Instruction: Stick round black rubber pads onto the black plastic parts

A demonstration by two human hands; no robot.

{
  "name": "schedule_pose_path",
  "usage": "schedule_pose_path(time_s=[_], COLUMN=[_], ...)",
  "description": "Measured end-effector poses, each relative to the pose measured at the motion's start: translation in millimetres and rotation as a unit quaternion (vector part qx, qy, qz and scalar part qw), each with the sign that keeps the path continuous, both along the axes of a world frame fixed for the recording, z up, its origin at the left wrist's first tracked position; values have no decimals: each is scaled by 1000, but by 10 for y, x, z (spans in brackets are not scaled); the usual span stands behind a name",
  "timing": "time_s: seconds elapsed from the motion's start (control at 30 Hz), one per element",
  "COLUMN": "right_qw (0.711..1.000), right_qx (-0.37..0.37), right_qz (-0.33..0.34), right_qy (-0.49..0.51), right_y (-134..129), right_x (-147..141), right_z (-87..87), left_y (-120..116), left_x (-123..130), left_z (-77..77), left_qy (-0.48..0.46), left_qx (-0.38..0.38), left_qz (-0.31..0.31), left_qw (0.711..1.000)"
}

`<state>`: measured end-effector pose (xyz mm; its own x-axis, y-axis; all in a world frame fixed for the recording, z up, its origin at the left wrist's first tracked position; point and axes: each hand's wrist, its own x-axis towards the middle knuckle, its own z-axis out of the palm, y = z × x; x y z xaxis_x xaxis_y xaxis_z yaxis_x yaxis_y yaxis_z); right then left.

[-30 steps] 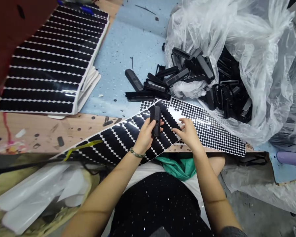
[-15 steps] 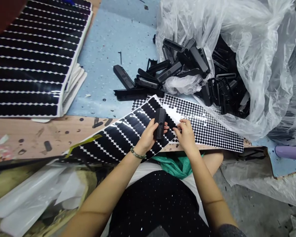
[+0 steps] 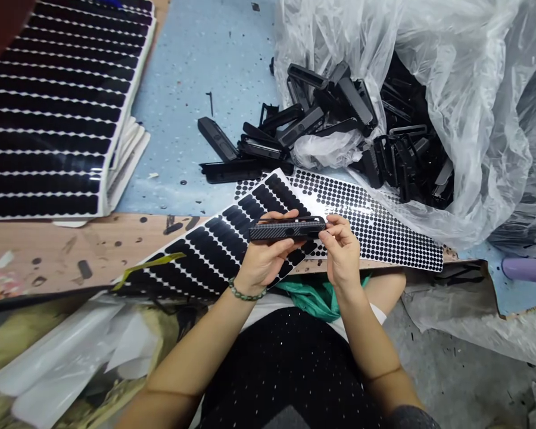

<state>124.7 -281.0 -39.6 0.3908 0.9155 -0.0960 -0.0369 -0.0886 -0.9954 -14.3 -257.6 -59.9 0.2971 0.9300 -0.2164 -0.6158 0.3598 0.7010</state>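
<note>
Looks like rigid plastic in the elongated part (image 3: 279, 231), matt and black, with a fine, carbon-weave texture along the visible face. Similar plastic in the heaped parts (image 3: 357, 104), mostly matt, with a slight sheen here and there. Thin, crinkled, translucent plastic film for the bag (image 3: 482, 89), shiny along the creases. Glossy and smooth on the dotted sheet (image 3: 384, 229), catching pale glare; glossy too on the striped sheet (image 3: 205, 250) and the sheet stack (image 3: 58, 137), with papery edges on the latter. Smooth, speckled, low-sheen surface on the blue tabletop (image 3: 174, 89); dull wood-like finish along the bench edge (image 3: 107, 256). Matt cloth in the black top (image 3: 290, 351)
</note>
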Motion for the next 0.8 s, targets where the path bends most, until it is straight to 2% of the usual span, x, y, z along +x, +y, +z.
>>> schedule_pose_path(time_s=[0.13,0.27,0.5,0.67,0.73,0.8], right_qw=[999,998,995,975,972,980], right_qx=[24,46,69,97,94,74], right_qz=[-15,-20,-18,-54,-71,-79], right_qy=[34,43,-64,-192,-205,-168], right_y=[-7,-8,-15,-70,-99,-116], right_x=[-64,-74,-60,-98,-107,-110], right_z=[125,152,98,124,124,109], left_y=[-59,-71,-82,-131,-142,-144], left_x=[38,57,81,105,110,116], left_z=[68,101,127,123,117,113], left_qy=[-5,-8,2,6,-1,-1], left_qx=[20,33,43,49,48,41], left_qz=[16,28,43,63,71,73], left_qw=[1000,999,998,997,996,996])
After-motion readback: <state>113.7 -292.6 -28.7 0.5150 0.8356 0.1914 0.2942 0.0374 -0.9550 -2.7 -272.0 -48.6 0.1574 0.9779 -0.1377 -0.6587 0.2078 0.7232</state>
